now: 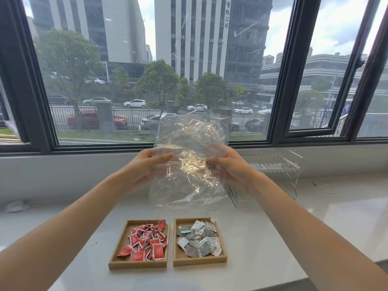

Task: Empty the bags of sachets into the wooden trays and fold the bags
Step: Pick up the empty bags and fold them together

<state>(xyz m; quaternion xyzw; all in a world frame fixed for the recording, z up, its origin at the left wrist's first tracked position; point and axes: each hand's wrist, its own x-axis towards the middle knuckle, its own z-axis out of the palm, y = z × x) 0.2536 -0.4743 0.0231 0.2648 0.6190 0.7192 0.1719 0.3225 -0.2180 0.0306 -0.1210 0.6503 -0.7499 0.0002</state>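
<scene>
Emptying appears complete: red sachets (144,241) and silver sachets (198,240) fill the two wooden trays (137,265). Left hand (147,164) and right hand (225,164) pinch the empty clear plastic bag (189,160) aloft above the trays; folding remains.

Bright daylight from window (159,70); glare on plastic bag (189,164); wide-angle bending at edges.

There are two wooden trays, a left tray (114,257) and a right tray (223,242). One holds lots of red sachets (144,241), too many to count. The other holds lots of silver sachets (198,240). There is one clear bag (189,164), one wire rack (279,164) and two hands.
</scene>
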